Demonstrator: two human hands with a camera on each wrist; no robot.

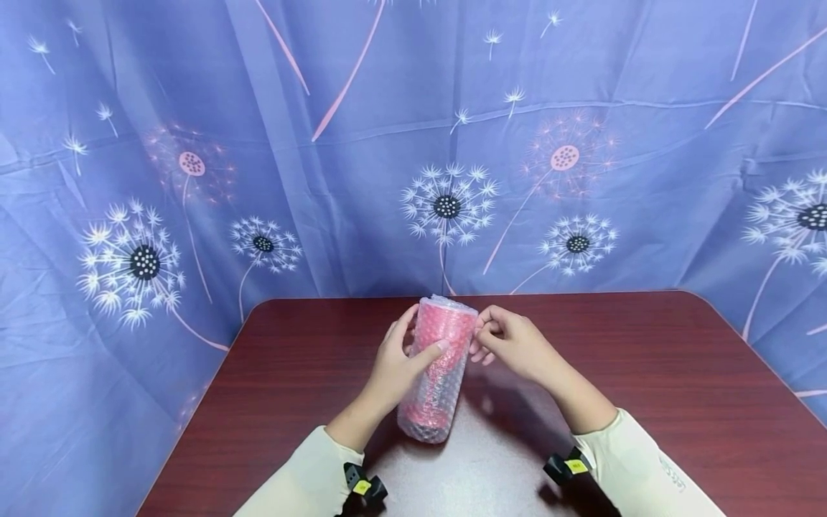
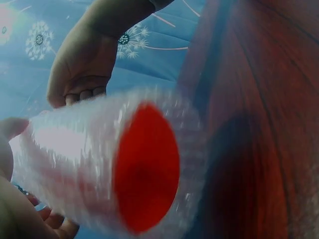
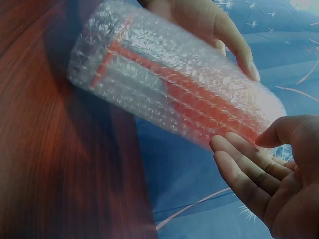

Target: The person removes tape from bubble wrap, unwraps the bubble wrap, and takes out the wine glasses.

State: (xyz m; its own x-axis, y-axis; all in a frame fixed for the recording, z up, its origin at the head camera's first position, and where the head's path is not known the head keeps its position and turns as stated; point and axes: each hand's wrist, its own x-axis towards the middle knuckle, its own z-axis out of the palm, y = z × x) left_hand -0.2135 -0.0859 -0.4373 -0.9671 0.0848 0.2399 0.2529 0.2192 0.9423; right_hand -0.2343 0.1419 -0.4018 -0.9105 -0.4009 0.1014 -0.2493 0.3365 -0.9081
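Note:
A red goblet (image 3: 189,97) with a round foot (image 2: 147,169) and a stem shows through clear bubble wrap (image 1: 441,391) rolled around it. The wrapped goblet leans over the table, foot end toward me. My left hand (image 1: 402,362) grips the roll from the left, thumb across its front and fingers behind it. At the upper right side of the roll, my right hand (image 1: 507,339) pinches the edge of the wrap between thumb and index finger. Its other fingers (image 3: 244,167) stretch loosely beside the roll.
A dark red-brown wooden table (image 1: 310,345) lies beneath the hands. Behind it hangs a blue curtain (image 1: 362,194) with a dandelion print. A black wrist camera (image 1: 365,485) sits at the left sleeve, another (image 1: 567,465) at the right.

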